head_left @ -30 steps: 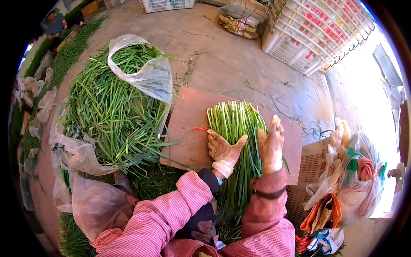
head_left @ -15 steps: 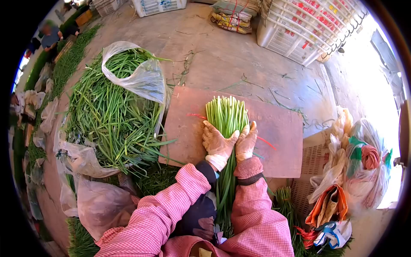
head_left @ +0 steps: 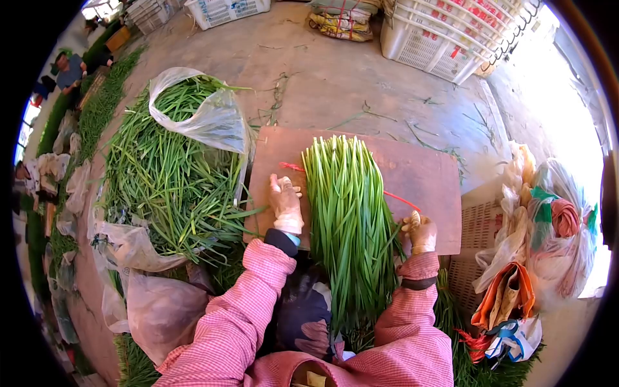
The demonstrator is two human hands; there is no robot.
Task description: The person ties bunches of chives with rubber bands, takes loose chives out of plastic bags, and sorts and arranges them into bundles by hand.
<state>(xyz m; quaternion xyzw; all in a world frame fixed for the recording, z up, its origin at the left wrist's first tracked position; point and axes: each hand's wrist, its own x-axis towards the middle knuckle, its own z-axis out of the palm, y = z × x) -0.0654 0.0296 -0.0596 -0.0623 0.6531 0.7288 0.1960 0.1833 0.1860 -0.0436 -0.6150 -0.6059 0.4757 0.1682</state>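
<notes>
A thick bunch of long green stalks (head_left: 348, 213), which look like garlic chives or garlic sprouts, lies on a reddish-brown board (head_left: 429, 187), pale cut ends pointing away. A red tie (head_left: 401, 199) runs beneath the bunch, its ends sticking out on both sides. To the left of the bunch, my left hand (head_left: 285, 203) in a stained glove is just below the tie's left end, fingers bent and apart. On the other side, my right hand (head_left: 419, 233), also gloved, is at the tie's right end with fingers loosely curled. Neither hand touches the stalks' upper part.
Left of the board, a plastic bag (head_left: 222, 119) holds a heap of loose green stalks (head_left: 171, 180). Plastic bags (head_left: 561, 226) and an orange wrap (head_left: 503, 300) are at right, beside a crate (head_left: 474, 226). Stacked white crates (head_left: 432, 48) stand behind. A person (head_left: 69, 71) is far left.
Both hands have let go of the bunch and moved apart to its two sides, near the tie's ends. The bunch now lies spread wider on the board. My view has shifted slightly.
</notes>
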